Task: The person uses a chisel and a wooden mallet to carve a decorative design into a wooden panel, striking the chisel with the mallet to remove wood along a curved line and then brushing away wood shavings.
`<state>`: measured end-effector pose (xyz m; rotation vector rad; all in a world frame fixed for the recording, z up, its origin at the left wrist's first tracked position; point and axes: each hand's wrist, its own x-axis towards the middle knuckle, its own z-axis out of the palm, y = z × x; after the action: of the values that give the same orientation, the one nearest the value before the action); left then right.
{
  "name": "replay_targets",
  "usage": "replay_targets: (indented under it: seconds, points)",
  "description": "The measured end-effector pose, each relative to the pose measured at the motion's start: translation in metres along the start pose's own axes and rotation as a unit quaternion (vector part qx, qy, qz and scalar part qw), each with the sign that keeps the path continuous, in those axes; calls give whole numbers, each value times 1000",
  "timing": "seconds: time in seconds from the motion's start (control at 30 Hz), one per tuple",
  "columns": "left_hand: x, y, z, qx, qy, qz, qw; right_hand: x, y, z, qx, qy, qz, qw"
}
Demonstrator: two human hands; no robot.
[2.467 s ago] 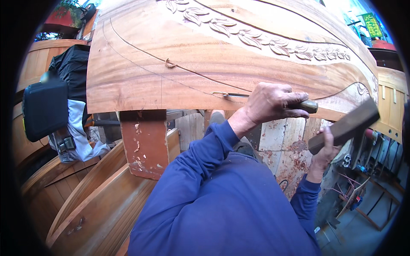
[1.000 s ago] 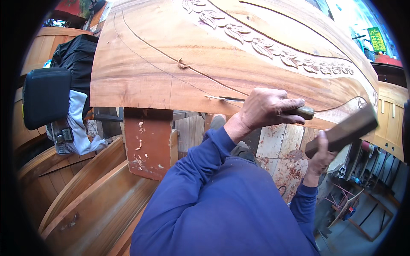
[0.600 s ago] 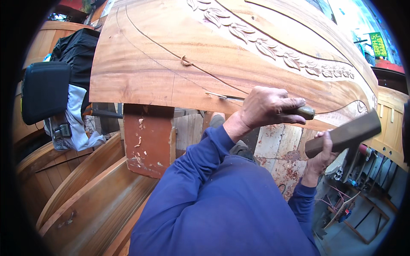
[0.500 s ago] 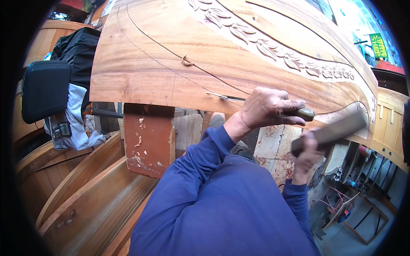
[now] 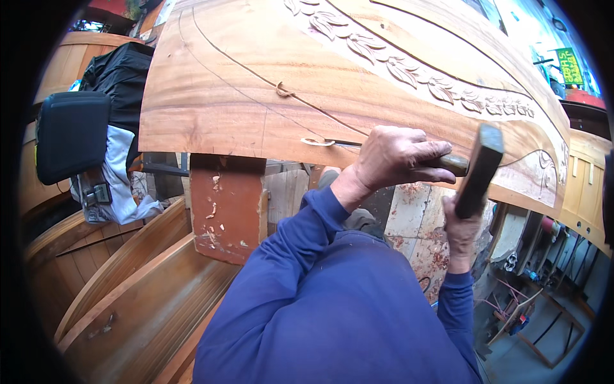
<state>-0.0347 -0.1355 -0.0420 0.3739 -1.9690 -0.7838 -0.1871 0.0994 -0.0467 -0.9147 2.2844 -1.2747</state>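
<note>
My left hand (image 5: 398,157) is closed around a wood-carving chisel (image 5: 456,166), its wooden handle pointing right and its thin blade lying low over a large wooden panel (image 5: 211,109). At the blade's tip a pale shaving (image 5: 316,142) curls up, close to the panel's near edge. My right hand (image 5: 462,232) grips a dark, block-shaped mallet (image 5: 481,168), held upright just beside the butt of the chisel handle; whether the two touch I cannot tell. Drawn and cut curved lines run across the panel, with another curl (image 5: 283,91) on one. A carved leaf border (image 5: 400,70) arcs across its far side.
A reddish-brown block (image 5: 228,208) with chips on it stands below the panel's near edge. Curved wooden boards (image 5: 137,301) lie at lower left. A black seat-like pad (image 5: 71,137) with cloths is at left. Metal frames (image 5: 553,326) stand at lower right.
The mallet has swung from a slanted position to upright, up against the handle's end. The chisel tip has shifted slightly left, and the shaving there is more curled.
</note>
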Motion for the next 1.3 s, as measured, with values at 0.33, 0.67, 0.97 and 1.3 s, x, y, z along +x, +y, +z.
replay_targets:
  seconds: [0.33, 0.67, 0.97, 1.3]
  points:
    - [-5, -4, 0, 29, -7, -4, 1000, -4, -23, 19, 10, 12, 0, 1000]
    - [-6, -7, -1, 41, -20, -33, 998, 1, -17, 31, -30, 0, -61, 998]
    - [-5, -8, 1, 56, -29, -16, 998, 18, 1, 20, 140, 108, 19, 984]
    - [-12, -10, -4, 41, -41, -39, 998, 16, -48, 27, 230, 212, 76, 947]
